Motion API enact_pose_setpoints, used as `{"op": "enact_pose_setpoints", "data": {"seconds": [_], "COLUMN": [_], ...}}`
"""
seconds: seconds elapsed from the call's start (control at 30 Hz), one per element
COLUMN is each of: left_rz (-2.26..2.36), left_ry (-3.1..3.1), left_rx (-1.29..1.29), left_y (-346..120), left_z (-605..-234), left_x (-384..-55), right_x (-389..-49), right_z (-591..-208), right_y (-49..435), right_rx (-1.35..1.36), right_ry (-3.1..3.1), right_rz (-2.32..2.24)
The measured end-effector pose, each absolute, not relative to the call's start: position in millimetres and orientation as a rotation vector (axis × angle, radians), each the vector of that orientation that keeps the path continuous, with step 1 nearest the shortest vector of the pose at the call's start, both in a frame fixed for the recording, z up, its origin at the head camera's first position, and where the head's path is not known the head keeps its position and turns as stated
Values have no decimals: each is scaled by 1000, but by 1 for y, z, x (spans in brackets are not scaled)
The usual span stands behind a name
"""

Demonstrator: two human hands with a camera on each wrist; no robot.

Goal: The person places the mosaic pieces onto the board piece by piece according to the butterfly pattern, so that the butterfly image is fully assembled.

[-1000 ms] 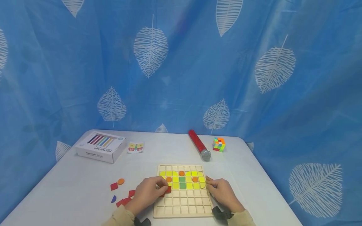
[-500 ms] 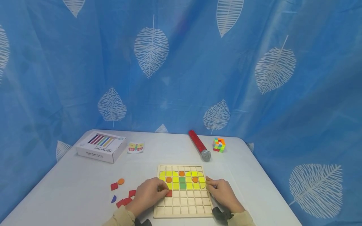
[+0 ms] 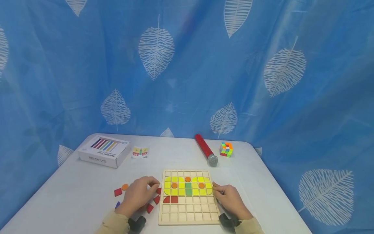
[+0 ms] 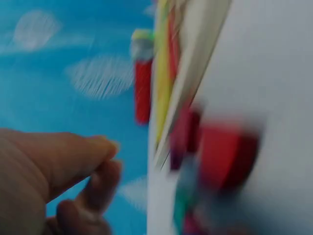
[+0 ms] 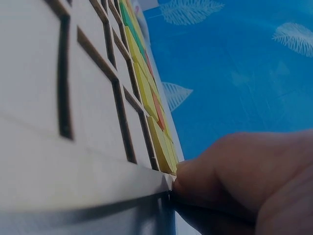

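Observation:
A wooden grid board (image 3: 190,217) lies in front of the person, its upper rows filled with yellow, orange and green pieces. Below them sit a red quarter-circle piece (image 3: 166,200) and a red square piece (image 3: 174,200). Left of the board is the left hand (image 3: 140,193), holding nothing, its fingers loosely bent over red pieces. In the left wrist view its thumb and finger (image 4: 73,159) come together with nothing between. The right hand (image 3: 232,200) grips the board's right edge; a fingertip (image 5: 183,176) shows at the corner of the rim in the right wrist view.
Loose red pieces (image 3: 149,208) lie between the left hand and board. Farther left are another red square (image 3: 118,192), an orange disc (image 3: 125,187) and a blue piece (image 3: 117,204). Behind stand a white box (image 3: 102,156), a picture card (image 3: 140,152), a red microphone (image 3: 204,147) and a puzzle cube (image 3: 226,149).
The left hand has let go of the red square in the board and drawn back left, uncovering the red quarter-circle beside it. The right hand has stayed at the board's edge.

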State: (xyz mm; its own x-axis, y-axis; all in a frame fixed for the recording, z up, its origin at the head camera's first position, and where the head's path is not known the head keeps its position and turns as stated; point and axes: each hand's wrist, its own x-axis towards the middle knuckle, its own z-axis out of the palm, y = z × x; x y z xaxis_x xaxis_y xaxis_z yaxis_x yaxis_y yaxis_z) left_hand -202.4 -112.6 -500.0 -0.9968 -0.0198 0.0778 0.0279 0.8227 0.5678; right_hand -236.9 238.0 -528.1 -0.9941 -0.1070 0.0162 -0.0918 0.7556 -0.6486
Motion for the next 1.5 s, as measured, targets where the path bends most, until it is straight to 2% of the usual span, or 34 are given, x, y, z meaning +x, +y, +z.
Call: {"op": "enact_pose_setpoints", "data": {"seconds": [0.33,0.8,1.5], "left_rz": [-1003,-920,-764], "left_ry": [-3077,-3168,-3128], "left_rx": [129,61,194], "left_y": [-164,-157,-166], "left_z": [-495,-499,-502], "left_x": [-197,-196,-201], "right_x": [-236,-237,-236], "right_z": [-526,-528,-527], "right_y": [238,239,239], "right_rx": [-162,-170,-185], "right_ry": [2924,2914,2899], "right_rz": [-1082,-1104,-1116]}}
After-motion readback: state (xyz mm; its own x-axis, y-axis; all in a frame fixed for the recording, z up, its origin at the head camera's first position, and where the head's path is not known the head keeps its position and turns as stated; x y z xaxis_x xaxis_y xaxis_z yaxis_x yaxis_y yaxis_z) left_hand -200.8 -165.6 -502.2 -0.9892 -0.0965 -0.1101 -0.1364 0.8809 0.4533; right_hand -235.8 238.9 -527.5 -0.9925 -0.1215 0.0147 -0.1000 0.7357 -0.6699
